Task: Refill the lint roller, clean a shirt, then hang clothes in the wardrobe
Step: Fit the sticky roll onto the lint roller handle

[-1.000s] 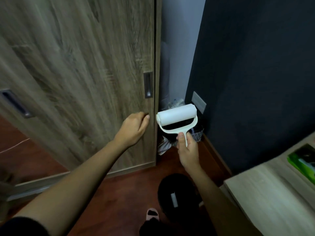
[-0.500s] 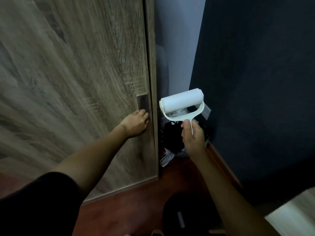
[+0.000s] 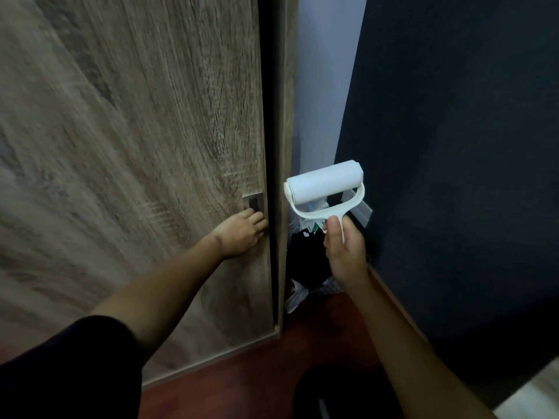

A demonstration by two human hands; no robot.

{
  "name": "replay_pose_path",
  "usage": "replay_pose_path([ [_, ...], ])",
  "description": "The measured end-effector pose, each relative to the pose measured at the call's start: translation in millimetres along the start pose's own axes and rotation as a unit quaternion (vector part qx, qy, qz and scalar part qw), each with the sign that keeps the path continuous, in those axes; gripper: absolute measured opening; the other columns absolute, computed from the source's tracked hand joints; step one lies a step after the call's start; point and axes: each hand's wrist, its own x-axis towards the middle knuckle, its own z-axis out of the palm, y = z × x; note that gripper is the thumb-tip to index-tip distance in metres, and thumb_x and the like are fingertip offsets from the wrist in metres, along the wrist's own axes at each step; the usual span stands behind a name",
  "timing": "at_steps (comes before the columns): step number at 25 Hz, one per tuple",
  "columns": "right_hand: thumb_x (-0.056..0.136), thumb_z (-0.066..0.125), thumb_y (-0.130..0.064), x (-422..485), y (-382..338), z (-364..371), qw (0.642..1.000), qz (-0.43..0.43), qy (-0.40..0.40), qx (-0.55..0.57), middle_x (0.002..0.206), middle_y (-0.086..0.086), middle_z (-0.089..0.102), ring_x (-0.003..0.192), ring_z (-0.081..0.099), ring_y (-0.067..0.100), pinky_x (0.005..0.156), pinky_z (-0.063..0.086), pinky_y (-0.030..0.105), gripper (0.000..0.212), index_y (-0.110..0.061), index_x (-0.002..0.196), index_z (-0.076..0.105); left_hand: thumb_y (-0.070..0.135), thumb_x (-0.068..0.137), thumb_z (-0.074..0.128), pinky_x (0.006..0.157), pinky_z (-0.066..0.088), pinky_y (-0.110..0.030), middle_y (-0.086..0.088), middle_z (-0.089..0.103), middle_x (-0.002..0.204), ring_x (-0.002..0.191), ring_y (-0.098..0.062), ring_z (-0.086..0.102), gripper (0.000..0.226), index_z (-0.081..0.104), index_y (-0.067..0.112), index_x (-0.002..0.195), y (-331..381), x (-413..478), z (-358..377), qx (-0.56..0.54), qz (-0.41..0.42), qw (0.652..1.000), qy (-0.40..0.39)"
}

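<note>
A white lint roller (image 3: pixel 325 186) with a full white roll is held upright by its handle in my right hand (image 3: pixel 343 249), in front of the gap beside the wardrobe. My left hand (image 3: pixel 242 232) has its fingertips hooked in the recessed metal handle (image 3: pixel 253 204) of the wooden sliding wardrobe door (image 3: pixel 136 146). A narrow dark slit (image 3: pixel 272 176) shows between the door's right edge and the wardrobe's side panel. No shirt or hanger is visible.
A dark blue wall (image 3: pixel 453 146) with a pale socket plate (image 3: pixel 361 211) stands on the right. A heap of dark and white items (image 3: pixel 308 267) fills the corner behind the roller. Reddish wood floor (image 3: pixel 257 373) lies below; a pale tabletop corner (image 3: pixel 538 391) shows at bottom right.
My left hand rose to the door handle and pulled the door leftward, so a dark slit opened at its right edge. My right hand lifted the lint roller higher.
</note>
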Motion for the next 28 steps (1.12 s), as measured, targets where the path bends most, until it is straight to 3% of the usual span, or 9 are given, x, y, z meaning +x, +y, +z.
replay_pose_path([
  [4,0.083,0.037,-0.055,-5,-15,37,1.000,-0.001,-0.010,0.003,0.054,-0.017,0.049,0.054,0.045,-0.001,0.058,0.036,0.019,0.030,-0.032,0.068,0.048,0.024,0.081,0.044,0.067,0.047,-0.029,0.000,0.068,0.088,0.077,-0.019,0.059,0.032,0.075,0.015,0.082,-5,-44,17,-0.003,-0.006,1.000,-0.018],
  [8,0.081,0.037,-0.057,-29,-33,99,0.999,-0.006,-0.033,0.020,0.055,-0.010,0.044,0.050,0.045,0.000,0.053,0.036,0.016,0.035,-0.026,0.069,0.048,0.028,0.082,0.043,0.071,0.048,-0.029,0.001,0.070,0.099,0.086,-0.018,0.062,0.034,0.074,0.019,0.090,-7,-116,42,-0.006,-0.010,0.999,-0.050],
  [15,0.080,0.041,-0.070,-76,-47,198,0.997,0.005,-0.053,0.055,0.054,-0.010,0.040,0.052,0.038,0.009,0.052,0.031,0.027,0.051,-0.020,0.069,0.047,0.021,0.082,0.028,0.068,0.034,-0.035,-0.007,0.069,0.084,0.074,-0.024,0.060,0.048,0.073,0.009,0.070,-17,-249,86,-0.034,-0.036,0.992,-0.113],
  [19,0.084,0.041,-0.057,-105,-61,234,0.997,-0.008,-0.052,0.053,0.056,-0.009,0.044,0.055,0.041,0.007,0.054,0.035,0.028,0.038,-0.024,0.067,0.049,0.023,0.082,0.027,0.065,0.043,-0.034,-0.005,0.068,0.085,0.075,-0.023,0.059,0.049,0.073,0.011,0.074,-22,-315,111,-0.040,-0.060,0.987,-0.142],
  [24,0.084,0.040,-0.055,-129,-76,262,0.997,-0.018,-0.057,0.052,0.057,-0.012,0.050,0.058,0.044,0.002,0.058,0.037,0.028,0.033,-0.030,0.067,0.051,0.022,0.080,0.033,0.065,0.028,-0.034,-0.005,0.064,0.077,0.071,-0.024,0.054,0.042,0.070,0.012,0.063,-24,-383,129,-0.003,-0.074,0.987,-0.141],
  [26,0.084,0.040,-0.054,-133,-82,270,0.996,-0.023,-0.064,0.056,0.059,-0.014,0.052,0.060,0.045,0.000,0.061,0.038,0.028,0.030,-0.032,0.068,0.053,0.022,0.079,0.032,0.065,0.032,-0.034,-0.005,0.065,0.077,0.070,-0.024,0.056,0.043,0.071,0.012,0.064,-24,-406,132,-0.020,-0.089,0.983,-0.158],
  [28,0.083,0.041,-0.057,-137,-86,276,0.996,-0.034,-0.062,0.053,0.060,-0.013,0.053,0.060,0.046,-0.001,0.062,0.039,0.025,0.035,-0.027,0.068,0.052,0.021,0.082,0.023,0.070,0.043,-0.037,-0.008,0.067,0.092,0.082,-0.026,0.059,0.052,0.074,0.010,0.081,-21,-423,132,-0.033,-0.103,0.980,-0.168],
])
